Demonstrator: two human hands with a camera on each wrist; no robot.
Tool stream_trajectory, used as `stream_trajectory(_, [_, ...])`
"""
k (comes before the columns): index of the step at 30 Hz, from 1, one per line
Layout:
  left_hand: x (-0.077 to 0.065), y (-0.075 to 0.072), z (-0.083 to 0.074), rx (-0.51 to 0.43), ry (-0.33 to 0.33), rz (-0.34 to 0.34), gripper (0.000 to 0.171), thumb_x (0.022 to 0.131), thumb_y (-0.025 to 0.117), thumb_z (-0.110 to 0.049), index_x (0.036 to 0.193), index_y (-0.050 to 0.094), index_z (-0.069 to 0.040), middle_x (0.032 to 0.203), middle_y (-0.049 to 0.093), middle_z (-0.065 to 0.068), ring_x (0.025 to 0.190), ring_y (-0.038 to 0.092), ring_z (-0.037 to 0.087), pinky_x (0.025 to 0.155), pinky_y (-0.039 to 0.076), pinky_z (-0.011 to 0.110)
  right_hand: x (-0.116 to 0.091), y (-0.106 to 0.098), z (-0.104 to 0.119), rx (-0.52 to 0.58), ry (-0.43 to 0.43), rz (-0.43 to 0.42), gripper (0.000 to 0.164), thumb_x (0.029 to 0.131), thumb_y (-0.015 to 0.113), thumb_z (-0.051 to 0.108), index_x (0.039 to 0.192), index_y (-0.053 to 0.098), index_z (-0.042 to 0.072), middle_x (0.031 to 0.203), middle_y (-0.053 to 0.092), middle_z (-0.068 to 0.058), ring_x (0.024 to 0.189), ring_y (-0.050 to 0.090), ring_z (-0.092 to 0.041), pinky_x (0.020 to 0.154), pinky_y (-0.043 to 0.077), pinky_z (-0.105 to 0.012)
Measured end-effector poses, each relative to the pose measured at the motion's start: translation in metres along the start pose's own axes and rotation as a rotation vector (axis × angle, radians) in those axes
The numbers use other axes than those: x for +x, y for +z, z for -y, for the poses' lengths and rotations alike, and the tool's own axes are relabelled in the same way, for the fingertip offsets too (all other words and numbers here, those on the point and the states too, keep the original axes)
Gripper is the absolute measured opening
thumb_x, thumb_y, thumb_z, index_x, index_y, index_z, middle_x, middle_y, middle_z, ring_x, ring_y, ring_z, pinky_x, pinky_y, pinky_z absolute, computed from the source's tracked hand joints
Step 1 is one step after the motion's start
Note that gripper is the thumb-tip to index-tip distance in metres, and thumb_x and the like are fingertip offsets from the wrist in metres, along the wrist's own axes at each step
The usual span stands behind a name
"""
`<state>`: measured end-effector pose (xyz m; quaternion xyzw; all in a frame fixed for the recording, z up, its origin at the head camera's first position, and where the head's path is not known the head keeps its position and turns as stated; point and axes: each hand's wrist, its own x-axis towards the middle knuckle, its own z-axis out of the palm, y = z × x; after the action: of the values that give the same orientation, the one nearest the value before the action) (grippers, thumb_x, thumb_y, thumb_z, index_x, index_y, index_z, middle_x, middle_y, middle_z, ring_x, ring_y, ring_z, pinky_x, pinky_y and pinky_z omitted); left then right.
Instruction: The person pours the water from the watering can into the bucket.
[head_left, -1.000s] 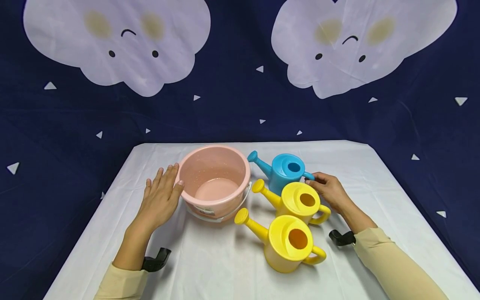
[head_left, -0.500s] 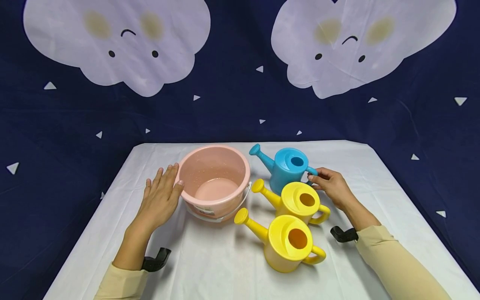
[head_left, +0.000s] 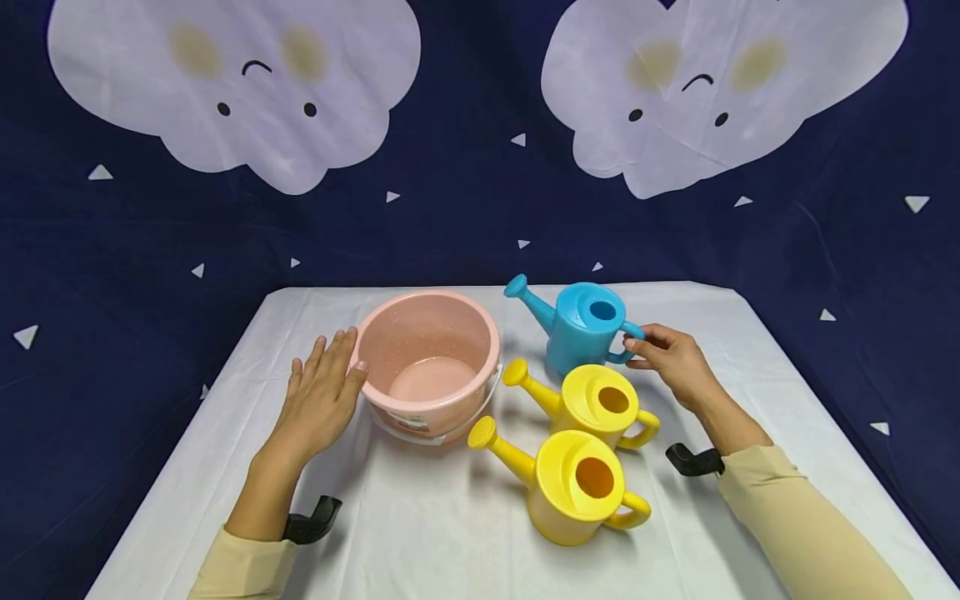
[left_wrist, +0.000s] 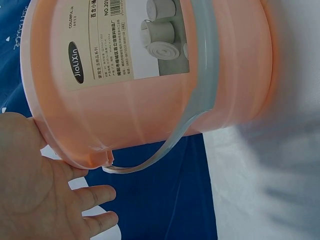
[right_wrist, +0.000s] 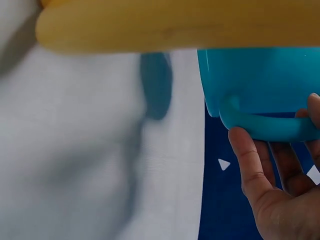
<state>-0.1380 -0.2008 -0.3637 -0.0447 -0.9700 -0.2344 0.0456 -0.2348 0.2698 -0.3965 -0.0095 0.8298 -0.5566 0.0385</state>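
Note:
My left hand [head_left: 318, 400], fingers straight, rests against the left rim of a pink bucket [head_left: 435, 321]. In the left wrist view the bucket's labelled side [left_wrist: 110, 110] and its pale swing handle [left_wrist: 202, 80] show. With my right hand [head_left: 675, 367] I hold the loop handle of a blue watering can [head_left: 585, 337], its spout pointing left. The right wrist view shows fingers about the blue handle [right_wrist: 280, 129], and the can appears raised off the table. Nearer me stand a yellow watering can [head_left: 581, 387] and a second yellow watering can [head_left: 558, 500].
A white cloth covers the table [head_left: 405, 525]. Behind it hangs a dark blue curtain [head_left: 465, 225] with cloud prints. Each wrist carries a black camera mount. A blurred yellow shape [right_wrist: 170, 25] crosses the top of the right wrist view.
My right hand has moved up and slightly right in the head view, bringing the blue watering can with it. The left hand, bucket and yellow watering cans have stayed in place.

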Motion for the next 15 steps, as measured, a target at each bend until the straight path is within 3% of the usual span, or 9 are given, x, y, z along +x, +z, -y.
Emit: stream_trajectory(15, [0.0, 0.0, 0.0, -0.003, 0.0, -0.009, 0.061, 0.101, 0.019, -0.049, 0.153, 0.007, -0.019, 0.159, 0.013, 0.018, 0.148, 0.0, 0.037, 0.114, -0.003, 0.064, 0.001, -0.007, 0.013, -0.002, -0.022, -0.034, 0.046, 0.089, 0.063, 0.036, 0.115, 0.058, -0.001, 0.1, 0.059, 0.007, 0.091, 0.062, -0.001, 0.081, 0.057, -0.027])
